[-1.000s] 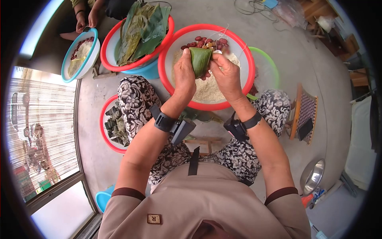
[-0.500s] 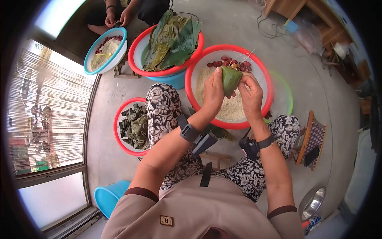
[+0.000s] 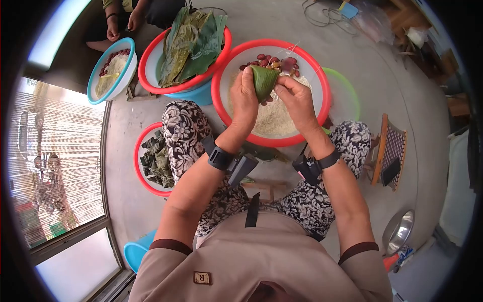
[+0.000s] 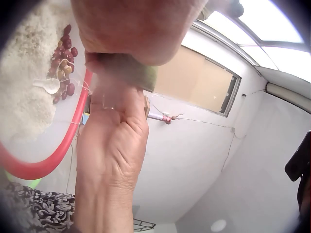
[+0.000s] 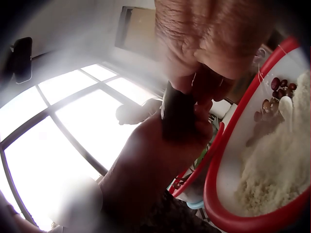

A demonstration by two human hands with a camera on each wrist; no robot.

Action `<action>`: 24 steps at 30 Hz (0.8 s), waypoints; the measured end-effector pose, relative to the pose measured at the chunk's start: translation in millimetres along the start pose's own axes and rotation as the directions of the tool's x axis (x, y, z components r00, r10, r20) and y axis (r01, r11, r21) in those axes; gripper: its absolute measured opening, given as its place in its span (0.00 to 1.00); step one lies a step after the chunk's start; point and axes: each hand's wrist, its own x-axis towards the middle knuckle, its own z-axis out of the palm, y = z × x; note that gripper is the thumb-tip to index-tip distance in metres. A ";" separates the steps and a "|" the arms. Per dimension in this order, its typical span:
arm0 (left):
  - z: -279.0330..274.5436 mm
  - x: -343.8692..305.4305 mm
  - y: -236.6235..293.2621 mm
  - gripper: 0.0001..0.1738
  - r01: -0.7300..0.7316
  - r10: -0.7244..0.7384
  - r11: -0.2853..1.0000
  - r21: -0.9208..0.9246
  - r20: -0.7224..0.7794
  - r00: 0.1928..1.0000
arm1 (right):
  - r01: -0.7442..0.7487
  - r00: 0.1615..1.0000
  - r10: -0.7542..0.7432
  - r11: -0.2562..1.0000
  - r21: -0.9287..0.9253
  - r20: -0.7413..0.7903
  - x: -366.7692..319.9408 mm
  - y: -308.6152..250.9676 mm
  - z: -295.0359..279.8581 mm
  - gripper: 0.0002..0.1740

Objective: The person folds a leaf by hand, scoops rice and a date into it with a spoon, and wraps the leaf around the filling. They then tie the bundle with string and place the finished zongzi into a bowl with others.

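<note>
A rice dumpling folded in a green leaf [image 3: 264,83] is held over a red-rimmed basin [image 3: 271,141]. My left hand [image 3: 245,103] grips it from the left, thumb up along its side. On the right, my right hand [image 3: 298,100] pinches at the leaf's edge with thumb and forefinger. In the left wrist view the leaf dumpling [image 4: 131,73] lies between both hands, mostly covered by them. White rice [image 3: 274,123] fills much of the basin, with red dates [image 3: 261,59] at its far side. A white spoon [image 5: 285,109] rests by the dates in the right wrist view.
A basin of long leaves [image 3: 193,48] stands at the back left. Wrapped dumplings [image 3: 157,161] fill a red-rimmed basin by my left knee. Another person's hands [image 3: 135,20] are near a blue-rimmed basin [image 3: 133,50]. A woven stool [image 3: 390,151] holds a phone.
The head view swung aside and back. Both hands keep the leaf dumpling above the basin, with the right fingers shifting slightly at its edge.
</note>
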 end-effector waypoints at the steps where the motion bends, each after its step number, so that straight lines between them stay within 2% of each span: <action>1: -0.4 0.8 -0.9 0.28 0.004 -0.004 1.000 0.008 -0.004 1.000 | 0.041 0.999 -0.040 0.998 -0.048 0.016 -0.2 -0.2 -1.7 0.09; 6: 4.5 -0.4 -2.6 0.30 0.067 -0.067 0.998 0.003 0.002 0.998 | -0.010 1.000 0.011 0.999 0.049 -0.006 0.9 -0.7 -3.3 0.08; 8: 4.6 -0.5 -1.7 0.29 0.063 -0.064 0.995 -0.083 -0.005 0.998 | -0.026 0.999 0.027 0.998 0.062 -0.019 2.4 4.0 -1.1 0.07; 10: 3.9 -0.4 -3.1 0.28 0.058 -0.058 0.994 -0.096 0.001 0.998 | 0.218 0.966 -0.246 0.939 -0.265 -0.076 6.9 8.3 0.5 0.06; 11: 4.0 -0.2 -3.6 0.28 0.055 -0.054 0.992 -0.110 0.007 0.998 | 0.218 0.965 -0.249 0.938 -0.270 -0.085 6.1 9.6 0.9 0.06; 13: 3.5 -1.9 -1.8 0.28 0.085 -0.085 0.992 -0.097 0.004 0.996 | 0.302 0.920 -0.378 0.853 -0.426 -0.104 4.5 2.6 6.3 0.07; 17: -0.9 -1.4 -7.9 0.28 0.162 -0.163 0.982 -0.092 -0.007 0.987 | 0.381 0.854 -0.505 0.770 -0.512 -0.124 7.1 14.7 8.5 0.09; 20: -2.1 -0.5 -14.8 0.28 0.184 -0.186 0.977 -0.112 -0.008 0.983 | 0.335 0.888 -0.439 0.822 -0.461 -0.136 3.5 19.9 9.2 0.09; 22: -3.4 -0.6 -14.5 0.28 0.194 -0.198 0.974 -0.120 -0.022 0.980 | 0.345 0.886 -0.447 0.814 -0.468 -0.123 0.6 16.2 8.4 0.08; 24: -6.6 -2.2 -12.2 0.28 0.196 -0.197 0.975 -0.102 -0.006 0.980 | 0.206 0.970 -0.228 0.954 -0.217 -0.082 -4.7 12.0 7.6 0.08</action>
